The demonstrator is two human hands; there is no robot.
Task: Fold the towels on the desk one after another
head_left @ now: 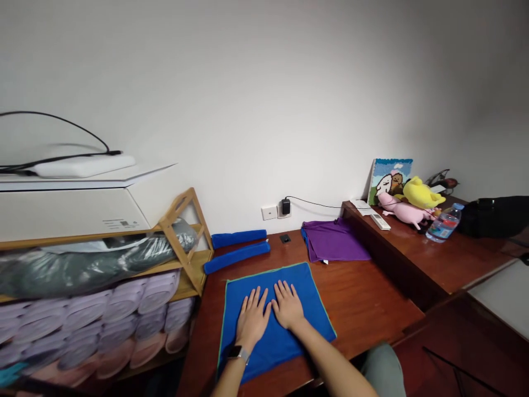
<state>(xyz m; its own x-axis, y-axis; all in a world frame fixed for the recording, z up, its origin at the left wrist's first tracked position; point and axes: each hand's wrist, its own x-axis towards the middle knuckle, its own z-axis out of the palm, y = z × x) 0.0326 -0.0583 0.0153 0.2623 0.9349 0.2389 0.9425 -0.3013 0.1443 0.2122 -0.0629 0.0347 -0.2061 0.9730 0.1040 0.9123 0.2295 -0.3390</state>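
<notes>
A blue cloth [289,347] with a green edge is spread flat on the brown wooden desk [363,303], its near part reaching the desk's front edge. My left hand [253,320], with a watch [238,353] on the wrist, lies palm down on the cloth, fingers stretched forward. Beside it, my right hand [288,306] also rests flat on the cloth, fingers extended. Behind the cloth are two narrow folded blue cloths [237,256], lying one in front of the other. A purple cloth [339,242] lies at the back right, with some blue showing at its left edge.
A wooden rack [194,273] on the left holds rows of lilac and pink slippers [124,300] and a plastic-wrapped bundle. On the raised surface at right are a water bottle [444,223], plush toys [407,212], a remote [380,221] and a picture. A charger [285,207] is plugged into the wall.
</notes>
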